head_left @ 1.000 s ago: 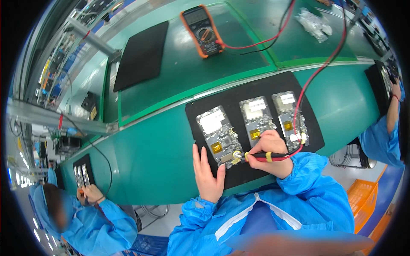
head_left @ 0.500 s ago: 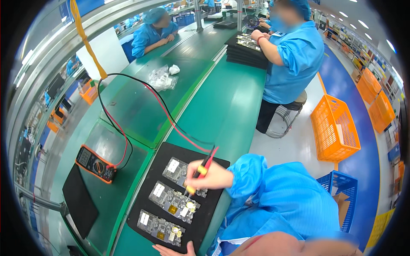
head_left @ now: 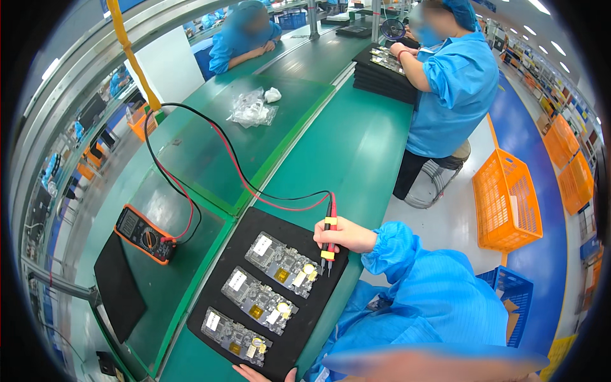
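My right hand (head_left: 347, 235) is closed around a pair of multimeter probes (head_left: 330, 228), one black and one red, bound together with yellow bands. Their tips hang over the right edge of a black foam mat (head_left: 296, 340). On this mat lie three circuit boards in a row: a far one (head_left: 289, 260), a middle one (head_left: 267, 299) and a near one (head_left: 229, 331). Partly cut off at the bottom, my left hand (head_left: 261, 375) has its fingers apart at the mat's near edge. The probe leads run back to an orange-rimmed multimeter (head_left: 144, 234) on the left.
A dark sheet (head_left: 119, 290) lies beside the multimeter. Farther back are a clear plastic bag (head_left: 252, 109) and a yellow hanging cord (head_left: 130, 54). A co-worker (head_left: 455, 95) handles boards on stacked black mats (head_left: 384, 83); another person (head_left: 245, 38) sits across. An orange crate (head_left: 507, 200) stands right.
My right hand with the probes has moved right, off the middle board to the mat's right edge, uncovering the far board. My left hand stays at the near edge. The whole view has shifted slightly.
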The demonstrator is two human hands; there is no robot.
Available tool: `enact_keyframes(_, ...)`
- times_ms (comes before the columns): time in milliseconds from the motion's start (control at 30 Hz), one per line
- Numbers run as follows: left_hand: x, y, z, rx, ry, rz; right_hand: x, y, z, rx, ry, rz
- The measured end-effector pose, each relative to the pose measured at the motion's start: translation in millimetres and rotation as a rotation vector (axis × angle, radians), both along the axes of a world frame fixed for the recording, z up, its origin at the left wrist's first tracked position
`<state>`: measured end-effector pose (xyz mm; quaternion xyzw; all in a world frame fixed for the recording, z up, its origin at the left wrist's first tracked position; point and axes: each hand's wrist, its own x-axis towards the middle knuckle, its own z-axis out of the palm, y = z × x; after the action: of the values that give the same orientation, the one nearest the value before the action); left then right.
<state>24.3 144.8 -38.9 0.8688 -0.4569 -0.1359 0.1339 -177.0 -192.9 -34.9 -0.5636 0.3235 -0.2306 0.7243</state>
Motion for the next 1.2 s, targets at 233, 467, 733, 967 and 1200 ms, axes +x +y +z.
enact_keyframes(233,3,7,-9,0.024,0.002,0.047,-3,10,1,-0.046,-0.005,0.219)
enact_keyframes(467,22,7,-10,-0.180,0.176,0.191,-6,3,-7,0.034,-0.028,0.111)
enact_keyframes(733,50,15,-45,-0.818,0.867,0.639,-9,3,-8,0.065,-0.097,0.114)
enact_keyframes(967,90,12,-62,-0.810,1.045,0.578,-10,-8,-11,0.073,-0.129,0.066)
enact_keyframes(1200,61,1,-21,-0.588,1.065,0.499,-21,-9,-23,-0.036,0.003,0.036)
